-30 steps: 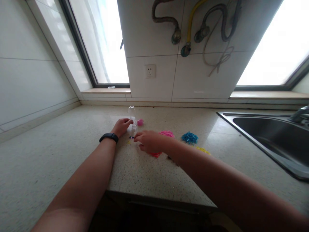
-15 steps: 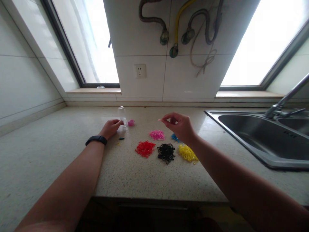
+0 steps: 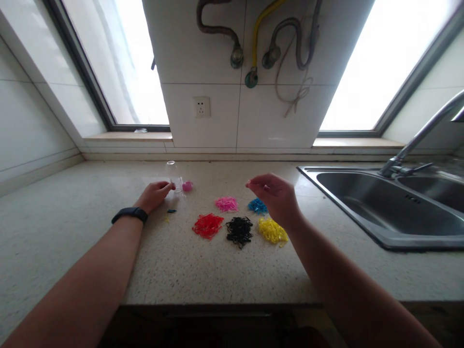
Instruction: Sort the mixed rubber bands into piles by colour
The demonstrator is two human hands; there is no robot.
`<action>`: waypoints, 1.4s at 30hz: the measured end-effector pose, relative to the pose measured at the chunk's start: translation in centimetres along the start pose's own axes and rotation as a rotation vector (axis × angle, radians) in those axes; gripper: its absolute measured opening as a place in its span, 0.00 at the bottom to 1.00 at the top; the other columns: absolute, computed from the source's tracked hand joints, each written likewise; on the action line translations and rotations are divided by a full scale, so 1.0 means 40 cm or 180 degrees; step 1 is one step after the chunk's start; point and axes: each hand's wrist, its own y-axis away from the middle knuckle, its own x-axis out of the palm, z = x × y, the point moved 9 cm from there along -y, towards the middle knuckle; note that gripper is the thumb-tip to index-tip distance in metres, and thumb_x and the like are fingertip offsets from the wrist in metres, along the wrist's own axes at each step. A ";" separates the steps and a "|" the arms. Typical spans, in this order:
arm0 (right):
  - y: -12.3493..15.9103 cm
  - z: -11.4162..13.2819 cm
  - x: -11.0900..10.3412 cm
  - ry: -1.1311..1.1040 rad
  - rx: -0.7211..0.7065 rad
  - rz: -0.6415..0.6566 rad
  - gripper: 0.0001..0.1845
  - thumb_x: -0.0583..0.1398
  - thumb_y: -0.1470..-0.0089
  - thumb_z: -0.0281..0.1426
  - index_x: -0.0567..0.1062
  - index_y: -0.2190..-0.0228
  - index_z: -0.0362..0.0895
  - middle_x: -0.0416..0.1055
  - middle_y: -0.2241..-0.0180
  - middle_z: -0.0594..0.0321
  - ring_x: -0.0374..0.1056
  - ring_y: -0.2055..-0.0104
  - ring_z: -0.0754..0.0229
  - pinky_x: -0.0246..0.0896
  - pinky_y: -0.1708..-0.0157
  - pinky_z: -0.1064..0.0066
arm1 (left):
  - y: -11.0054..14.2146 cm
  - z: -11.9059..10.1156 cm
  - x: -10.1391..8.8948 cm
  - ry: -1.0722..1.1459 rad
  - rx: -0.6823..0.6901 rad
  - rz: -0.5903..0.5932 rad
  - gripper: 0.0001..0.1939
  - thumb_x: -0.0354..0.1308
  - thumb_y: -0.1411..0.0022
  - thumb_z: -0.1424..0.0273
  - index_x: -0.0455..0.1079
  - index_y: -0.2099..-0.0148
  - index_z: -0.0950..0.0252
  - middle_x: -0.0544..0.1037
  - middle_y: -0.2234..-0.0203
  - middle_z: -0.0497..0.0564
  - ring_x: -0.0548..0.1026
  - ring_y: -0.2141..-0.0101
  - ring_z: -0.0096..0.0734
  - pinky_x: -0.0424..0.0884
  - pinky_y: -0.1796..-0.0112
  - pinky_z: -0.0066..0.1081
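My left hand (image 3: 155, 195), with a black band on its wrist, pinches the lower side of a clear bottle (image 3: 173, 175) standing on the counter. A small pink object (image 3: 187, 186) lies right beside the bottle. My right hand (image 3: 273, 193) is raised above the counter, thumb and fingers pinched on something too small to make out. Partly behind it is a blue pile of what look like small rubber bands (image 3: 257, 206). Similar piles lie nearby: pink bands (image 3: 226, 204), red bands (image 3: 208, 226), black bands (image 3: 239, 230) and yellow bands (image 3: 272, 230).
A small dark piece (image 3: 171, 210) and a yellow bit (image 3: 167, 219) lie near my left wrist. To the right is a steel sink (image 3: 348, 212) with a faucet (image 3: 416, 130). The tiled wall behind carries a socket (image 3: 202, 107) and hoses (image 3: 255, 38). The counter's front edge (image 3: 217, 304) runs below.
My right hand has lifted from beside the dark piece and moved right, over the blue bands, its fingers now pinched. My left hand stays at the bottle. The view has turned right.
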 end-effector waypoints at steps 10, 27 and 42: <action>0.003 0.010 0.007 -0.0200 0.0128 0.0150 0.08 0.66 0.51 0.38 0.77 0.69 0.47 0.78 0.70 0.62 0.71 0.69 0.62 0.67 0.69 0.67 | 0.001 0.003 0.001 -0.0053 -0.0052 0.0016 0.25 0.55 0.42 0.50 0.79 0.61 0.68 0.63 0.85 0.43 0.59 0.81 0.26 0.52 0.78 0.27; 0.012 -0.003 0.031 -0.0256 0.0088 0.0544 0.07 0.65 0.48 0.36 0.78 0.66 0.46 0.78 0.69 0.62 0.71 0.68 0.64 0.66 0.70 0.69 | 0.000 0.003 0.006 -0.0065 -0.0030 0.0038 0.25 0.54 0.42 0.51 0.79 0.59 0.68 0.63 0.85 0.43 0.59 0.82 0.27 0.50 0.78 0.27; 0.015 -0.017 0.044 -0.0128 0.0153 0.0705 0.08 0.66 0.48 0.39 0.80 0.68 0.47 0.74 0.73 0.64 0.67 0.70 0.65 0.62 0.74 0.71 | 0.003 -0.002 0.003 -0.0057 -0.0067 0.0027 0.25 0.55 0.43 0.51 0.79 0.62 0.68 0.63 0.86 0.43 0.58 0.82 0.27 0.50 0.78 0.28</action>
